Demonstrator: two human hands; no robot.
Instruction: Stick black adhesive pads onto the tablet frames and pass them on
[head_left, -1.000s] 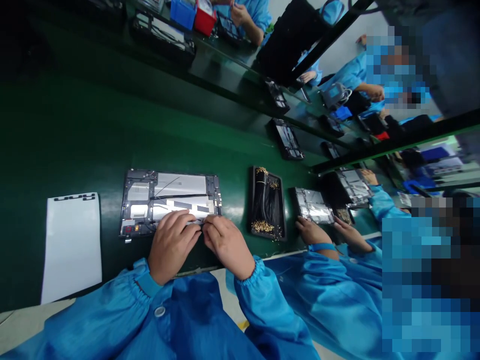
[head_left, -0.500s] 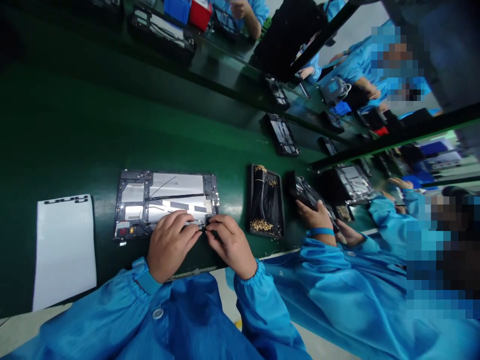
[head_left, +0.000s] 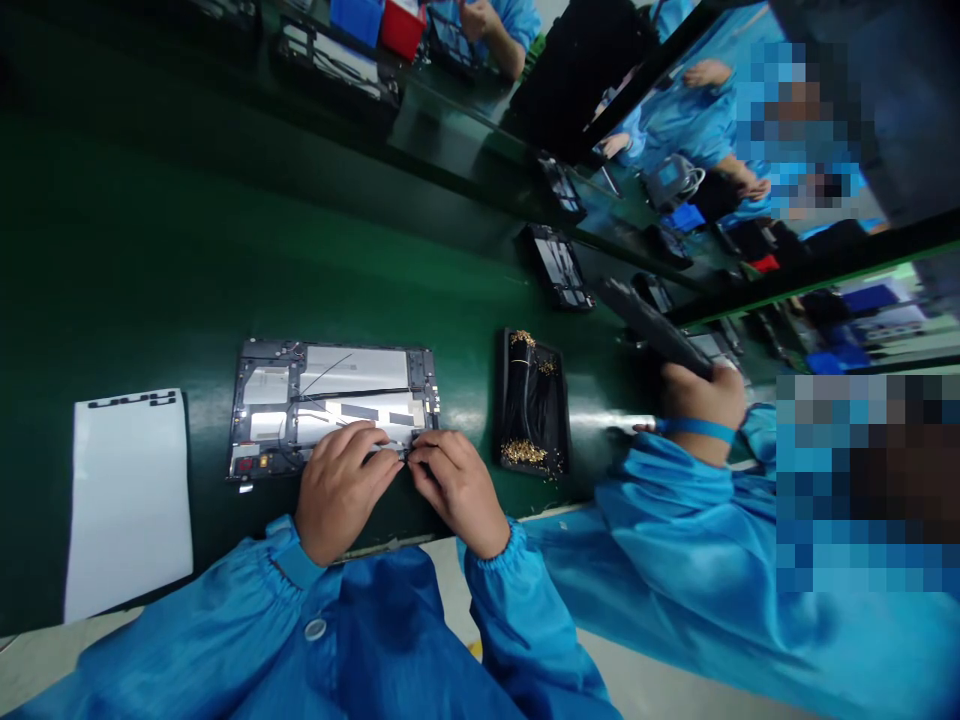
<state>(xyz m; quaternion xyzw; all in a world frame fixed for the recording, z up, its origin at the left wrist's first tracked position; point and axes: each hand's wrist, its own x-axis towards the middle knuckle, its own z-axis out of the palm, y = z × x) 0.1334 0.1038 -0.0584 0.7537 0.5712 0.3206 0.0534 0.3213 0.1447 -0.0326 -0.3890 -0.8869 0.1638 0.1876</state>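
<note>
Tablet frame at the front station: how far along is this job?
Done: a black cable runs across the tablet frame, with dark tape strips on its silver panel. In hand: the left hand and right hand pinch a wire at the frame's lower edge. Left, it seems: the gold-tipped cable bundle lying in its black tray beside the frame.
</note>
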